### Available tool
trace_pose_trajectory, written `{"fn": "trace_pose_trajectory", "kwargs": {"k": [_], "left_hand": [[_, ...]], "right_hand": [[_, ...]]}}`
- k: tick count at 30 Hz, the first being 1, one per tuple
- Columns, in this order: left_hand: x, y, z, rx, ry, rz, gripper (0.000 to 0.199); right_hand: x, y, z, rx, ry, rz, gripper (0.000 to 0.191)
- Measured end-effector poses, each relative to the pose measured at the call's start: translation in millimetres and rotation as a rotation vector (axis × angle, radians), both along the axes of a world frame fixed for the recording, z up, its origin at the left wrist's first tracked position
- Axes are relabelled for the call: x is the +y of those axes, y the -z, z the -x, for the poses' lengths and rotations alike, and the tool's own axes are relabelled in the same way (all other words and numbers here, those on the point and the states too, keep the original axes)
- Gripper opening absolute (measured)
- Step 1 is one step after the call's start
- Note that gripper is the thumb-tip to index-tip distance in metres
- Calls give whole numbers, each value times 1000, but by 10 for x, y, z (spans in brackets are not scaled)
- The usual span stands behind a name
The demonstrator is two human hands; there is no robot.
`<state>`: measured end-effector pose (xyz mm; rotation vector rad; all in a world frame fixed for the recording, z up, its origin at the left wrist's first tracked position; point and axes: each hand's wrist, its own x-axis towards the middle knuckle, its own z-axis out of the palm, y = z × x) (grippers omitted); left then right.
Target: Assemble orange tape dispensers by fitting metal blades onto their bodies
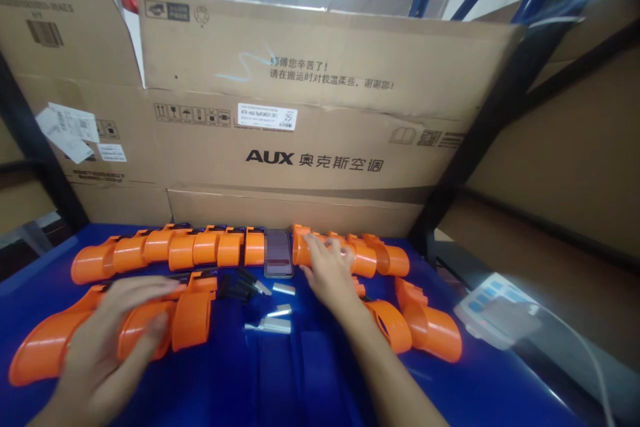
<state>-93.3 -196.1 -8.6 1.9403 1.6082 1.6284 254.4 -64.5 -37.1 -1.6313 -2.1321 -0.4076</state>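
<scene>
Here, the left hand (100, 347), fingers parted, spans glossy orange rings (193, 321) along the left of the worktop (490, 390); the right hand (330, 270) curls over back-edge ones, grip unclear.

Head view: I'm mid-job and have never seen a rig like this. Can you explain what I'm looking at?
There is no machine here: one camera, worn on a person's head, looks forward and down at two bare hands. On the blue surface are orange cuff-like parts, a phone-like device, flat metal pieces and a white device with blue buttons. Printed cardboard stands behind. The left hand is over front-left orange parts; the right hand is at the back row. Whether either grips one, I can't tell.
</scene>
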Motion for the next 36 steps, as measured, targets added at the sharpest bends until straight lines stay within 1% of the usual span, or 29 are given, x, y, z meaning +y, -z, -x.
{"fn": "trace_pose_trajectory", "kwargs": {"k": [2,5,6,7,9,12,14,17,19,21,23,24,26,27,28,30,32,33,34,36], "left_hand": [[121,4,-382,-120,204,107,29],[352,-25,-926,-439,429,267,36],[443,-34,-1077,-530,482,315,38],[536,-41,-1209,-619,515,356,40],[713,-50,-1416,-793,535,409,43],[906,-66,-1609,-1022,602,473,45],[976,-76,-1681,-1133,643,487,45],[1016,-65,-1724,-1222,589,473,50],[1018,-44,-1720,-1261,567,483,51],[1004,-25,-1701,-1295,567,486,49],[978,-18,-1680,-1308,536,470,51],[961,-19,-1671,-1307,514,460,53],[925,-26,-1655,-1300,482,453,56],[909,-29,-1647,-1297,470,457,56],[896,-29,-1639,-1292,456,465,56],[883,-19,-1621,-1276,429,483,53],[886,5,-1602,-1252,435,495,47],[891,20,-1592,-1238,458,498,44],[897,33,-1582,-1224,487,499,40],[906,55,-1564,-1191,537,501,36]], "right_hand": [[-35,-23,-6,35,-4,-39,63],[-123,-72,-4,101,-39,-134,60],[-156,-90,-1,126,-63,-170,60],[-188,-107,3,152,-93,-202,60],[-245,-138,10,192,-179,-245,62],[-318,-178,24,203,-328,-223,66],[-368,-208,36,188,-392,-155,65],[-457,-264,60,174,-421,-40,61],[-523,-304,81,177,-441,10,60],[-583,-339,100,204,-482,21,62],[-621,-366,114,281,-524,-13,65],[-629,-375,116,342,-532,-39,60],[-619,-388,113,470,-499,-67,37],[-605,-391,108,507,-465,-52,25],[-589,-392,103,510,-431,-17,18],[-560,-386,95,410,-399,113,15],[-550,-372,99,251,-430,263,10],[-553,-364,107,185,-458,327,7],[-560,-353,119,136,-485,377,8],[-580,-330,151,75,-525,438,16]]}}
